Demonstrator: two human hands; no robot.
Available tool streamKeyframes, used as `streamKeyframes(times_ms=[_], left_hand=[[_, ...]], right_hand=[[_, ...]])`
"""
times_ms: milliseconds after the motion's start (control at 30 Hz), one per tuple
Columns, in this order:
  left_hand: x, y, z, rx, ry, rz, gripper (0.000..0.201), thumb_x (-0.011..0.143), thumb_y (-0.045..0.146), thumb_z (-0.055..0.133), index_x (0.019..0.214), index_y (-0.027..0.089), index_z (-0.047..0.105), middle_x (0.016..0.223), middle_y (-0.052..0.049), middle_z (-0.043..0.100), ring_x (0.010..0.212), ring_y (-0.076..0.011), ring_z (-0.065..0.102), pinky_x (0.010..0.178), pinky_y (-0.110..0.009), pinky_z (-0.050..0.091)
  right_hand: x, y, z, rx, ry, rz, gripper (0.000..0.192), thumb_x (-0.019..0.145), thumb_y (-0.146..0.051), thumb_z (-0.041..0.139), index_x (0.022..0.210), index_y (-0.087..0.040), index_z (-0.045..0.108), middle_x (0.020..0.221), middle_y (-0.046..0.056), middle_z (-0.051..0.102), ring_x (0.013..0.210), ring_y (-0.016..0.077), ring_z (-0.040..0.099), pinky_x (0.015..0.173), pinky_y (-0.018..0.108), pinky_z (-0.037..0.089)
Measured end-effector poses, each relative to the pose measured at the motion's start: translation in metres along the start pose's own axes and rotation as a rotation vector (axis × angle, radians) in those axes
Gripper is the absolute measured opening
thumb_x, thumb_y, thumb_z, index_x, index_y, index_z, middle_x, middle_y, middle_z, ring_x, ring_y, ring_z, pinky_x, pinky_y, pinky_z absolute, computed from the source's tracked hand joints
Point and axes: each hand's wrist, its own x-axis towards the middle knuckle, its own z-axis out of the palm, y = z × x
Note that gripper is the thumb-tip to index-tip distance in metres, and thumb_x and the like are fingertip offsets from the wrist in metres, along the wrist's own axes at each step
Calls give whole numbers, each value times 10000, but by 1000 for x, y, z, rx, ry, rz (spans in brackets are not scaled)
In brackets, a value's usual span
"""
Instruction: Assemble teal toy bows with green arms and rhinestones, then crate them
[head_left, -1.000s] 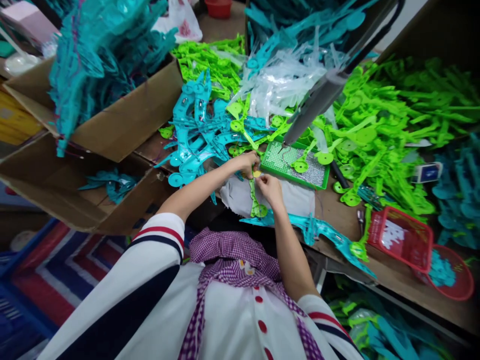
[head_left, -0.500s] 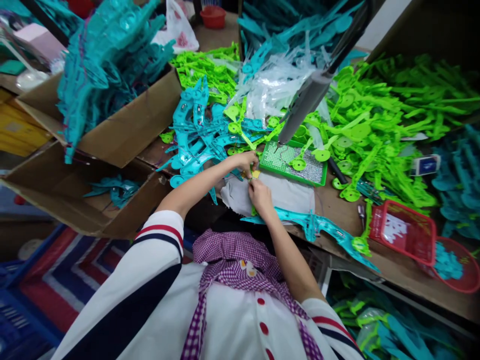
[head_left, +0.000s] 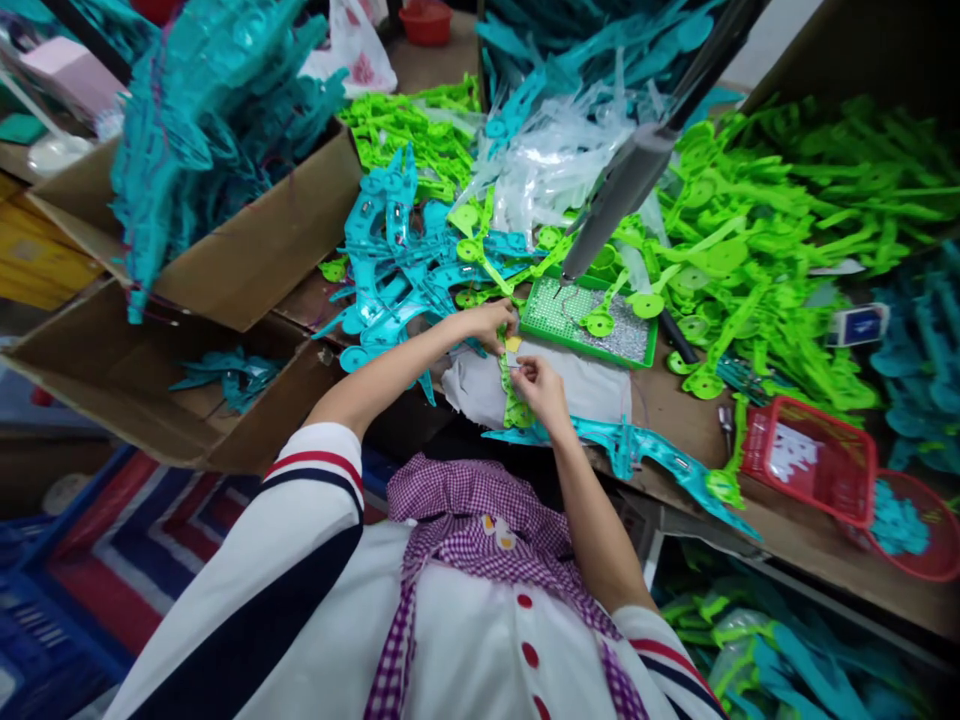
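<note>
My left hand (head_left: 489, 324) pinches the top end of a narrow bright green plastic part (head_left: 514, 402) that lies on a grey cloth (head_left: 577, 388) at the bench's front edge. A small yellow piece (head_left: 513, 344) shows at that top end. My right hand (head_left: 541, 390) rests on the same green part just below, fingers closed on something small at the part; what it is I cannot make out. A green tray of tiny silver pieces (head_left: 586, 322) sits just beyond both hands.
A grey hanging tool (head_left: 616, 202) points down at the tray. Heaps of green parts (head_left: 757, 250) and teal parts (head_left: 390, 260) cover the bench. Cardboard boxes (head_left: 247, 250) stand left. A red basket (head_left: 810, 458) and a red bowl (head_left: 919, 530) sit right. A long teal part (head_left: 637, 455) lies along the bench edge.
My right hand slid down the green part toward me, then came back up to its top end. My left hand has stayed pinched at the top.
</note>
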Motion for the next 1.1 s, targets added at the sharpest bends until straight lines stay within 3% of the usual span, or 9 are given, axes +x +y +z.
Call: streamKeyframes(times_ms=[100,200,300,433,633,833,1100], left_hand=[[-2,1,0,12,-5,-12,384,659,314,819,1011,218,697,1228,-58,532,1073,-228,580,885,-313,465],[-2,2,1,-3,-2,-25,374,660,309,816,1002,222,695,1236,-52,524,1089,-230,576,893,-311,459],[-2,1,2,-20,-3,-31,400,635,310,829,1000,216,696,1230,-54,520,1105,-244,569,902,-312,456],[-1,1,2,-33,-8,-38,396,638,312,824,999,220,690,1221,-46,513,1117,-244,565,911,-314,459],[3,-1,2,-44,-28,-50,388,632,304,834,984,224,690,1234,-43,524,1130,-248,551,932,-327,452],[2,2,0,-63,-34,-64,392,634,275,822,998,209,691,1263,-54,513,1104,-243,555,901,-312,448],[1,5,-3,-56,-56,-77,470,603,382,834,1016,205,700,1278,-61,501,1135,-259,550,894,-302,454]], right_hand=[[1,1,-5,204,-103,60,403,794,-380,594,1078,-111,688,808,48,681,694,155,600,703,286,494],[0,0,-9,264,-247,81,488,796,-480,579,1098,-121,714,700,5,637,596,126,516,601,259,435],[2,2,-11,235,-245,93,456,759,-453,616,1056,-124,726,748,16,672,620,121,526,611,252,429],[9,4,-13,43,-217,82,244,712,-312,646,854,-129,722,757,35,708,679,137,592,667,248,445],[16,-5,-16,-250,-274,115,110,724,-207,621,754,-141,703,659,10,679,613,124,579,604,228,392],[22,-15,-17,-378,-346,123,104,721,-220,625,684,-152,694,583,-6,625,592,128,554,572,234,356],[33,-20,-19,-549,-411,67,97,710,-232,625,680,-162,685,610,3,615,624,130,541,590,236,337]])
